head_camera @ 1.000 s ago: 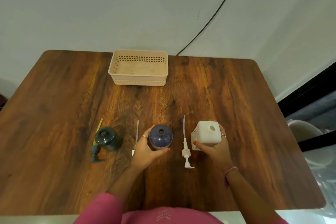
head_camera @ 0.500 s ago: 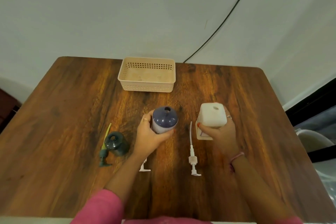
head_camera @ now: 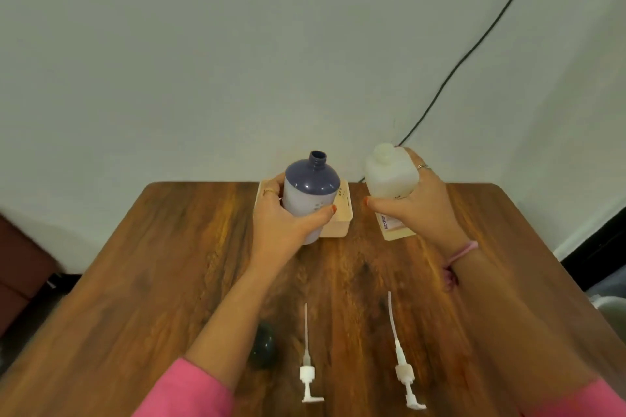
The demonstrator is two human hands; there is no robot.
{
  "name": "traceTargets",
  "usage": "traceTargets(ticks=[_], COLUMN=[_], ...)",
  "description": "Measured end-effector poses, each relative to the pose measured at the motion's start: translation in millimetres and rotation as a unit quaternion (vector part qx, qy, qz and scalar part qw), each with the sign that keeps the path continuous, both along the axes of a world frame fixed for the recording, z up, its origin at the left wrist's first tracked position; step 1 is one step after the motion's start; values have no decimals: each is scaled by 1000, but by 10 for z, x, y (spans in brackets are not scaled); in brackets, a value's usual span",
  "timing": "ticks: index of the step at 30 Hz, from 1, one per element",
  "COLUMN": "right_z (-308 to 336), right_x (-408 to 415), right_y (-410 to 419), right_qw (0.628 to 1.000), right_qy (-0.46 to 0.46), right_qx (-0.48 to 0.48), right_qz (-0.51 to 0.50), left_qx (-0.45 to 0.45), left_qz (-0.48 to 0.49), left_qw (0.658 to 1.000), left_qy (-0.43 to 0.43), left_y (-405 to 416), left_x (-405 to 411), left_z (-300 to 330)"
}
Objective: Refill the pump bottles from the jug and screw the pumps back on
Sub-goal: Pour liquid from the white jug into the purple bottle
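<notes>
My left hand [head_camera: 283,223] grips a purple-topped pump bottle [head_camera: 310,191] with an open neck, held up above the table. My right hand [head_camera: 418,208] grips a white square jug [head_camera: 391,176] with a label, also lifted, to the right of the bottle. Two white pumps with long tubes lie on the table near me: one [head_camera: 307,372] at centre, one [head_camera: 403,369] to its right. A dark green bottle [head_camera: 263,347] stands beside my left forearm, partly hidden by it.
A beige plastic basket [head_camera: 340,220] sits at the far side of the wooden table [head_camera: 162,267], mostly hidden behind the purple bottle. A black cable [head_camera: 474,44] runs down the wall. Something white stands off the table's right edge [head_camera: 613,305].
Both hands have lifted the purple bottle and the jug off the table and carried them up and away from me. The camera has tilted up toward the wall.
</notes>
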State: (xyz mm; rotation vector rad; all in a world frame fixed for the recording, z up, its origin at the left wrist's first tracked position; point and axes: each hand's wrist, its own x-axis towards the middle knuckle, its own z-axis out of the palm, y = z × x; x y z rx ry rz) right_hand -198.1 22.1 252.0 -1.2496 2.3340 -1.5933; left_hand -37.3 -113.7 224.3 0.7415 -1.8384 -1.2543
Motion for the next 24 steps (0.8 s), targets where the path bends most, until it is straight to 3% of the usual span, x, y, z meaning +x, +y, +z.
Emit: traceTargets(ticks=[6,24], right_z=[444,1146], right_x=[22,308], right_y=[-373,-1070], right_qw=[994,964], right_qy=[103,247], right_qx=[38,95], right_qz=[5,23], left_qx=[-15,-25], left_qz=[-1,-19], left_qw=[1000,999], left_qy=[10,40], left_y=[-231,-738], left_x=[26,321], left_z=[337,814])
